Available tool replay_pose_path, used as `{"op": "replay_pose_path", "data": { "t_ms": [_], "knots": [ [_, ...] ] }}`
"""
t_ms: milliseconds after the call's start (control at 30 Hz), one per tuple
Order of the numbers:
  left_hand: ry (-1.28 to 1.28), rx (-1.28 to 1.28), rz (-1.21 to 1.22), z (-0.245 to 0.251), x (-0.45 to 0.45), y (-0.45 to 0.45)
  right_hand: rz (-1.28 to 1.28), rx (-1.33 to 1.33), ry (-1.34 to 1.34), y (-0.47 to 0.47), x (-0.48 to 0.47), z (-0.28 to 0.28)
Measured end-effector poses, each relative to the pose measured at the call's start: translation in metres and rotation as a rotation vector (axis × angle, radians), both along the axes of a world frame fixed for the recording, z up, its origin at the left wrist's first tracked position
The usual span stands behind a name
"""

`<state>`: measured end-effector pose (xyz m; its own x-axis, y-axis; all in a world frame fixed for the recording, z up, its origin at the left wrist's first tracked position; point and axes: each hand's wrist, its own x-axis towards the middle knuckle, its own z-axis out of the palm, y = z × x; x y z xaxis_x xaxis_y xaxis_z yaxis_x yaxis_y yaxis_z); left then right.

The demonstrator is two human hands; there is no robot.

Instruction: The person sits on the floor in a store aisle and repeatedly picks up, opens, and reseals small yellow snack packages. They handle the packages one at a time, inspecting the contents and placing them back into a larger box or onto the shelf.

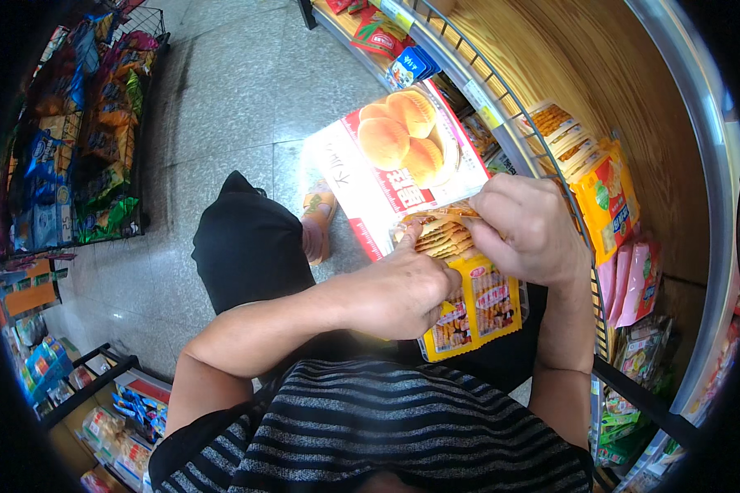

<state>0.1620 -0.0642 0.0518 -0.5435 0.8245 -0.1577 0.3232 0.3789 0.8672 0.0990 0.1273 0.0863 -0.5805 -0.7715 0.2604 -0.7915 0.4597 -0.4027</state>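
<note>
My left hand (401, 289) lies over a bundle of yellow snack packets (481, 308), its thumb on the row of packet edges (444, 237) at the top. The fingers of my right hand (521, 228) are closed on the upper right end of clear plastic wrap (447, 212) around these packets. The bundle is above my lap and leans by a white and red cardboard box (382, 166) with a picture of small round cakes. Part of the bundle is hidden behind my left hand.
On the right, a wooden shelf with a black wire rail (518, 105) holds yellow snack bags (607, 200) and pink packets (632, 283). A wire rack of bagged snacks (80, 135) stands at the left. Grey tiled floor (222, 92) lies between them; more shelved goods are at lower left.
</note>
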Motion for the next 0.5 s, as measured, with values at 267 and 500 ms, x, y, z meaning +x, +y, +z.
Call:
{"op": "replay_pose_path", "data": {
  "t_ms": [267,500],
  "knots": [
    [-0.077,-0.060,-0.085,0.001,0.001,0.004,0.086,0.044,0.000,-0.016,0.004,-0.007],
    [0.002,-0.090,-0.158,-0.003,0.002,0.005,0.101,0.011,-0.023,-0.034,0.009,-0.021]
  ]
}}
